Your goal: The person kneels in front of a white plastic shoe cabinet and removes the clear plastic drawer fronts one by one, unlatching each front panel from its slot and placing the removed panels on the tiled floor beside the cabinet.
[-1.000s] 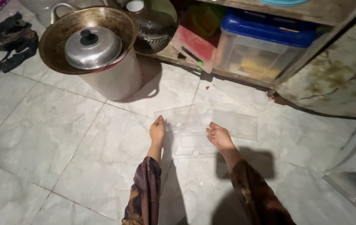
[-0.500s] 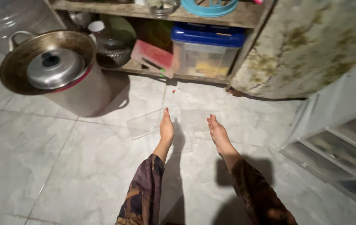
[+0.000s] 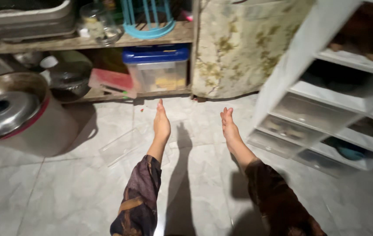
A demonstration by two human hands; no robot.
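Observation:
My left hand (image 3: 161,124) and my right hand (image 3: 230,126) reach forward above the tiled floor, fingers straight and palms facing each other. Between them they hold a clear plastic tray (image 3: 121,148). It is nearly see-through, and only its left edges show, beside my left wrist. My right hand is close to a white drawer unit (image 3: 282,65) with clear drawers (image 3: 308,113). Both forearms wear dark patterned sleeves.
A large metal pot (image 3: 51,131) with an upturned lid (image 3: 3,111) inside stands at the left. Behind is a wooden shelf (image 3: 94,41) with a blue-lidded clear box (image 3: 158,72), bowls and a turquoise rack. A floral cloth (image 3: 238,48) hangs in the middle.
The view has swung right, bringing the white drawer unit into sight. Both hands have lifted the clear tray off the floor and carried it rightwards, away from the pot.

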